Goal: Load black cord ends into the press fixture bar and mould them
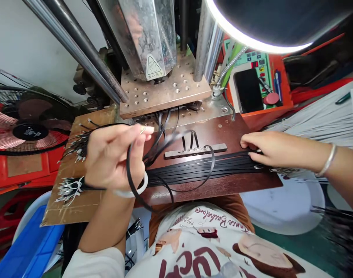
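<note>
Raised over the left part of the brown board point(222, 131), my left hand point(115, 154) pinches the end of a black cable point(131, 173) that loops down below it. My right hand point(257, 148) rests at the right end of a bundle of flat black cables point(196, 168), its thumb and forefinger closed round strands there. Behind the bundle lies a narrow metal bar fixture point(172, 154) with several black cable ends standing in its slots. More black cables run from under the press plate point(164, 102) toward my left hand.
The press head point(153, 34) stands behind the board, a ring lamp point(251, 40) above right. A fan point(30, 131) and cardboard point(89, 208) with cable bundles are left. At back right, a red tray point(283, 106) holds a phone point(248, 90). A white tub point(283, 208) is lower right.
</note>
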{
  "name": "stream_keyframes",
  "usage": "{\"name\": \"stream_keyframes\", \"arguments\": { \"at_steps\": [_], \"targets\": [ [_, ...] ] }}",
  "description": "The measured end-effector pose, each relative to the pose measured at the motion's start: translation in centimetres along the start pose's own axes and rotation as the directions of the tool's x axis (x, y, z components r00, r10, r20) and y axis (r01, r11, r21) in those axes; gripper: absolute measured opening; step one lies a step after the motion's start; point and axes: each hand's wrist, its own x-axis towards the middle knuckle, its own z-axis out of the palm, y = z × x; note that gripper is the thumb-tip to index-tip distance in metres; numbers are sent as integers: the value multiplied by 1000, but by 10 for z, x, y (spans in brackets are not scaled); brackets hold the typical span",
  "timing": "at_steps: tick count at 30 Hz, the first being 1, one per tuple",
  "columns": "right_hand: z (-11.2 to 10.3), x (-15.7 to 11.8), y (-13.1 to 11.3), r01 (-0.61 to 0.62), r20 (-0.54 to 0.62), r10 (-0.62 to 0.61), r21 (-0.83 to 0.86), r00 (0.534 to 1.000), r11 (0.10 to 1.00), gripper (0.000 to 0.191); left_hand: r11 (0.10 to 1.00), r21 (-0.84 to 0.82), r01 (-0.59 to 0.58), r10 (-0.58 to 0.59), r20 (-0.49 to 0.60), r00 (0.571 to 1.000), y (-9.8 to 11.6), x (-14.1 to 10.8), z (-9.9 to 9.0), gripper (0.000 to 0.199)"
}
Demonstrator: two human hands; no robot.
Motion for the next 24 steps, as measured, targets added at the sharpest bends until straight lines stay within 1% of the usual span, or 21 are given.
{"name": "stream_keyframes", "arguments": {
  "at_steps": [2,3,4,5,6,7,8,9,10,11,13,15,16,17,18,19,20,21,22,23,24],
  "targets": [
    [5,3,-1,31,7,-31,-59,999,998,14,998,-47,30,-34,-84,996,-4,0,17,11],
    [6,5,-2,55,-5,-56,-98,998,994,15,994,-84,75,-80,-58,995,-10,0,23,9],
    [7,5,-3,74,-14,-77,-139,997,987,14,987,-101,121,-116,52,992,-16,-1,29,8],
    [8,5,-4,82,-10,-85,-184,996,980,11,982,-100,160,-139,193,971,-22,-3,33,9],
    [9,3,-4,81,10,-81,-230,997,970,9,979,-87,184,-145,336,931,-28,-7,36,9],
    [10,1,-4,61,26,-56,-284,998,957,10,978,-68,195,-142,467,873,-32,-10,39,9],
    [11,-1,-4,29,36,-18,-338,999,941,13,980,-49,195,-133,567,813,-35,-14,41,9],
    [12,-2,-5,-7,31,21,-385,999,923,14,982,-36,185,-120,635,763,-36,-18,43,9],
    [13,-3,-6,-44,8,53,-425,999,904,15,985,-27,173,-109,677,728,-37,-22,45,9],
    [13,-3,-9,-76,-27,71,-460,997,884,14,986,-24,163,-100,700,707,-37,-24,47,9],
    [12,2,-17,-97,-100,52,-526,994,845,18,989,-29,147,-83,714,695,-38,-25,51,10],
    [8,11,-29,-93,-187,-20,-577,982,811,21,994,-30,100,-48,724,688,-40,-23,54,11],
    [7,17,-36,-96,-244,-60,-579,968,810,18,998,-22,61,-25,731,682,-40,-20,55,12],
    [7,23,-44,-107,-321,-91,-550,943,828,16,1000,-11,9,2,743,669,-40,-18,55,13],
    [8,29,-52,-133,-422,-94,-479,902,868,15,999,4,-50,30,759,650,-40,-15,55,13],
    [11,34,-59,-163,-529,-58,-362,847,918,17,993,20,-116,57,779,625,-38,-13,55,14],
    [15,39,-65,-184,-620,20,-202,784,962,18,982,32,-188,88,800,593,-35,-11,54,16],
    [20,43,-70,-185,-675,122,-22,728,982,17,963,39,-267,120,823,555,-31,-11,52,17],
    [25,46,-74,-167,-690,218,142,690,976,15,938,41,-345,152,844,514,-27,-11,51,19],
    [30,49,-76,-139,-678,285,263,677,955,11,910,36,-414,183,859,478,-24,-13,50,21],
    [34,50,-77,-110,-655,314,334,687,936,9,886,27,-464,208,869,449,-21,-17,48,24]
  ]
}}
